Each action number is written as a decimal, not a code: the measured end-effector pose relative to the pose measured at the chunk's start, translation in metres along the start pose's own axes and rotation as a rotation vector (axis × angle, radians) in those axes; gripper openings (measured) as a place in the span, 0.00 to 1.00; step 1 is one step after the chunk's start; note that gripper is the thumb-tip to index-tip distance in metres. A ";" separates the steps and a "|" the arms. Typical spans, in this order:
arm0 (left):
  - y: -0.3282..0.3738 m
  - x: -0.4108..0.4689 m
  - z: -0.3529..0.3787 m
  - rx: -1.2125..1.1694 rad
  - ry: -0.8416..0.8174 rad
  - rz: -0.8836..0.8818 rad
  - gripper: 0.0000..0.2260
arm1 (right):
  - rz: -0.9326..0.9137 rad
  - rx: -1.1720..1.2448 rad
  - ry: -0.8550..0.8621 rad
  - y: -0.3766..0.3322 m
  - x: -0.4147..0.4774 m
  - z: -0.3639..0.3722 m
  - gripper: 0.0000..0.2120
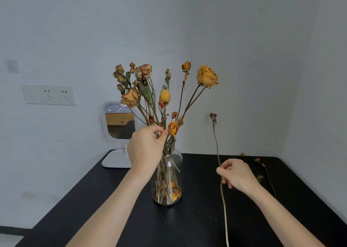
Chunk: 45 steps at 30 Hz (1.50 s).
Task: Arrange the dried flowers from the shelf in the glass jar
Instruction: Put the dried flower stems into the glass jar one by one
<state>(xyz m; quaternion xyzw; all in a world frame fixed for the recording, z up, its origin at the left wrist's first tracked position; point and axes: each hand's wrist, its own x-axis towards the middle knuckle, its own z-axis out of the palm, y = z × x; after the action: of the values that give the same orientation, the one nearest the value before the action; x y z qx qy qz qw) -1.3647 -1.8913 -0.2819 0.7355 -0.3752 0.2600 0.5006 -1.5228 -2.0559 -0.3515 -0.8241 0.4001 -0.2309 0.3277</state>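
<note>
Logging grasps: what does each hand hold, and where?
Right hand pinches a thin dried flower partway down its stem. Left hand pinches dried yellow rose stems above the clear glass jar's mouth.

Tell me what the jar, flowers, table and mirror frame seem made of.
Jar: clear glass, glossy; stems show through it and it catches highlights.
Flowers: real dried plants; crinkled papery petals, thin woody stems.
Table: black, matte; perhaps painted wood or laminate, unclear.
Mirror frame: white, smooth, probably plastic, judging by its rounded moulded corners.
</note>
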 end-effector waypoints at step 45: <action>-0.076 -0.009 0.056 -0.395 -0.547 -0.339 0.25 | -0.570 0.696 0.467 -0.116 0.028 -0.064 0.10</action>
<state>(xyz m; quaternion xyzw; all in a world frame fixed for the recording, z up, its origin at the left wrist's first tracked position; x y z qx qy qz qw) -1.3078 -1.9237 -0.3505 0.7189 -0.4107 -0.1099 0.5500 -1.4882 -2.0472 -0.2206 -0.6688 0.1213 -0.6090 0.4088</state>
